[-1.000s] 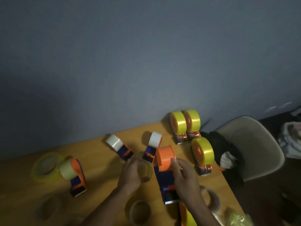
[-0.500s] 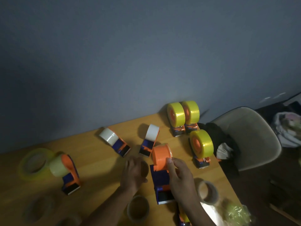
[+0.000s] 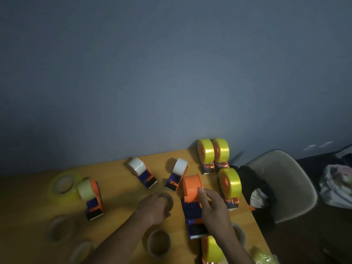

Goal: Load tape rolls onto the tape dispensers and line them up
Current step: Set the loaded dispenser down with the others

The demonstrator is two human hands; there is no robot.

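Observation:
An orange and blue tape dispenser [image 3: 192, 193] with a bare orange drum lies on the wooden table [image 3: 122, 187]. My right hand [image 3: 214, 210] grips its body from the right, thumb on the drum. My left hand [image 3: 154, 205] holds a small clear tape roll [image 3: 169, 199] flat on the table just left of the dispenser. Three dispensers loaded with yellow tape [image 3: 204, 152] [image 3: 221, 150] [image 3: 229, 182] stand at the back right. Two dispensers with white tape [image 3: 142, 171] [image 3: 177, 174] lie behind my hands.
Another loaded dispenser [image 3: 91, 197] lies at the left beside a large yellow-green roll [image 3: 63, 184]. Several loose rolls [image 3: 159, 244] [image 3: 61, 228] lie along the near edge. A yellow roll on a dispenser [image 3: 213, 249] sits under my right wrist. A chair [image 3: 282, 183] stands beyond the table's right edge.
The camera view shifted slightly. My left hand stays on the small roll and my right hand keeps its grip on the orange dispenser; neither has clearly moved on the table.

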